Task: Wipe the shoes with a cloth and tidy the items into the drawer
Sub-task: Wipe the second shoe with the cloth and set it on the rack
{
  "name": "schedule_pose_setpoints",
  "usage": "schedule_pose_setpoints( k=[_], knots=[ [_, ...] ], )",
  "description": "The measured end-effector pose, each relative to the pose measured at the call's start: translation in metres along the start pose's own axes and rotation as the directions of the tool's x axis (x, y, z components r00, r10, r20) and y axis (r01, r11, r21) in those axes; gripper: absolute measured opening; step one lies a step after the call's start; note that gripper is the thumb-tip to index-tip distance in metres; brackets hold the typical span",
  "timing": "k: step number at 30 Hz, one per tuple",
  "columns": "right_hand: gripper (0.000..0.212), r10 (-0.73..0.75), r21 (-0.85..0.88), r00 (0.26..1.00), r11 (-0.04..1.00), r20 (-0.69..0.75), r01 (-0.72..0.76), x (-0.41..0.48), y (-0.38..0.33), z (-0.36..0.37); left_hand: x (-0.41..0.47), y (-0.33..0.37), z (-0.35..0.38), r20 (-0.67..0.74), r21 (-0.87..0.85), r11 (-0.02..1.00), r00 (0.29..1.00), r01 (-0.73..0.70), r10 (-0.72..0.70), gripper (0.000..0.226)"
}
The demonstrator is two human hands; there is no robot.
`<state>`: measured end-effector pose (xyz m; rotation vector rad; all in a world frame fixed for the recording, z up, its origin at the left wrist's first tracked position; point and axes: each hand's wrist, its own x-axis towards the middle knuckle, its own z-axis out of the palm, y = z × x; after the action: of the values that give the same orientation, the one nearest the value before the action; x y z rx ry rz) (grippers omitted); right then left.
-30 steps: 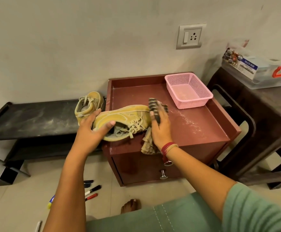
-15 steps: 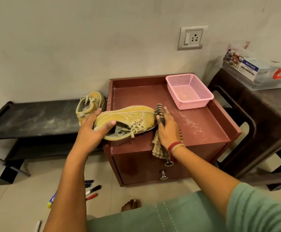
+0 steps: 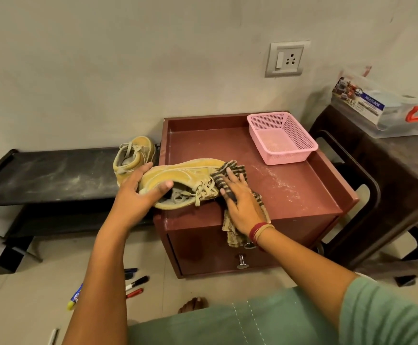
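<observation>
A: Which step is this?

B: Wiping, I'd judge. Nearest, the right hand [image 3: 244,207] presses the striped cloth [image 3: 228,175] flat-palmed against the toe of 1 tan shoe [image 3: 188,178], near the cabinet [image 3: 302,195] top's front-left corner. The left hand [image 3: 138,192] clasps the shoe's heel, thumb in the opening.

A: And next?

B: Probably turning it for unwiped sides. The second shoe [image 3: 134,155] waits on the black rack [image 3: 41,175]; markers [image 3: 135,285] lie on the floor; the drawer [image 3: 228,255] looks closed.
</observation>
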<state>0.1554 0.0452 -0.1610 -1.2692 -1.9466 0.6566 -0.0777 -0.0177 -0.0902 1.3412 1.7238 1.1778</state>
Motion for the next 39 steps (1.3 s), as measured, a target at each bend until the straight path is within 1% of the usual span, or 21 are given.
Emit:
schedule_pose_setpoints(
  k=[3,5,6,8,9,10,12,14,16,18,21,23,24,26,29,32,34,35,37,38,39],
  knots=[
    [0.041,0.203,0.09,0.979,0.976,-0.027,-0.2,0.011,0.007,-0.008,-0.001,-0.001,-0.001,0.013,0.026,1.0,1.0,0.001,-0.002,0.102],
    [0.033,0.311,0.174,0.947,0.94,-0.079,-0.294,0.016,0.005,-0.012,-0.002,-0.003,-0.003,0.018,0.074,0.997,0.999,0.028,-0.03,0.108],
    [0.029,0.385,0.274,0.915,0.899,-0.12,-0.342,0.018,0.002,-0.014,-0.004,-0.003,-0.003,0.026,0.093,0.995,0.999,0.044,-0.047,0.112],
    [0.027,0.561,0.494,0.806,0.764,-0.189,-0.416,0.023,-0.006,-0.023,-0.011,-0.005,-0.002,0.036,0.087,0.993,0.996,0.075,-0.078,0.122],
    [0.028,0.621,0.573,0.754,0.705,-0.214,-0.418,0.025,-0.01,-0.029,-0.014,-0.004,-0.001,0.017,0.061,0.994,0.996,0.091,-0.092,0.125],
    [0.03,0.645,0.621,0.726,0.675,-0.237,-0.397,0.028,-0.012,-0.035,-0.018,-0.004,0.001,-0.016,0.036,0.993,0.993,0.115,-0.115,0.124],
    [0.029,0.635,0.678,0.73,0.654,-0.252,-0.335,0.033,-0.018,-0.048,-0.022,-0.001,0.003,-0.1,0.013,0.989,0.984,0.15,-0.148,0.123],
    [0.02,0.601,0.716,0.761,0.641,-0.244,-0.277,0.034,-0.026,-0.057,-0.021,0.002,0.005,-0.174,0.002,0.988,0.973,0.151,-0.149,0.122],
    [0.018,0.556,0.73,0.797,0.643,-0.236,-0.232,0.032,-0.033,-0.063,-0.02,0.007,0.008,-0.243,-0.005,0.995,0.965,0.095,-0.094,0.116],
    [0.017,0.507,0.713,0.831,0.669,-0.231,-0.21,0.029,-0.039,-0.069,-0.019,0.016,0.01,-0.292,0.018,1.0,0.956,0.011,-0.005,0.11],
    [0.026,0.429,0.661,0.865,0.732,-0.26,-0.164,0.024,-0.05,-0.078,-0.017,0.038,0.015,-0.334,0.112,0.986,0.93,-0.125,0.156,0.108],
    [0.019,0.358,0.642,0.89,0.76,-0.282,-0.102,0.021,-0.059,-0.086,-0.017,0.053,0.02,-0.332,0.199,0.96,0.908,-0.199,0.256,0.106],
    [0.015,0.324,0.638,0.901,0.767,-0.29,-0.071,0.02,-0.065,-0.091,-0.017,0.06,0.023,-0.314,0.242,0.942,0.899,-0.235,0.305,0.106],
    [0.013,0.236,0.601,0.92,0.799,-0.312,-0.001,0.018,-0.076,-0.101,-0.018,0.071,0.031,-0.25,0.296,0.904,0.889,-0.308,0.385,0.11],
    [0.014,0.034,0.433,0.93,0.891,-0.365,0.138,0.016,-0.092,-0.114,-0.018,0.079,0.044,-0.186,0.323,0.872,0.878,-0.369,0.441,0.117],
    [0.029,-0.143,0.273,0.921,0.928,-0.363,0.252,0.013,-0.107,-0.116,-0.016,0.085,0.056,-0.169,0.287,0.863,0.864,-0.416,0.474,0.118],
    [0.038,-0.249,0.176,0.918,0.933,-0.309,0.313,0.012,-0.114,-0.11,-0.017,0.087,0.063,-0.153,0.261,0.845,0.845,-0.466,0.513,0.123],
    [0.04,-0.317,0.126,0.915,0.927,-0.249,0.355,0.011,-0.116,-0.107,-0.018,0.088,0.067,-0.145,0.239,0.842,0.84,-0.483,0.523,0.125],
    [0.046,-0.453,0.014,0.889,0.891,-0.068,0.455,0.011,-0.114,-0.099,-0.018,0.089,0.072,-0.136,0.203,0.836,0.831,-0.509,0.539,0.123],
    [0.049,-0.483,-0.027,0.876,0.875,0.019,0.483,0.011,-0.111,-0.097,-0.018,0.089,0.074,-0.136,0.198,0.831,0.825,-0.52,0.549,0.122],
    [0.049,-0.481,-0.032,0.875,0.875,0.061,0.483,0.013,-0.107,-0.098,-0.018,0.089,0.075,-0.137,0.199,0.826,0.819,-0.528,0.557,0.123]
  ],
)
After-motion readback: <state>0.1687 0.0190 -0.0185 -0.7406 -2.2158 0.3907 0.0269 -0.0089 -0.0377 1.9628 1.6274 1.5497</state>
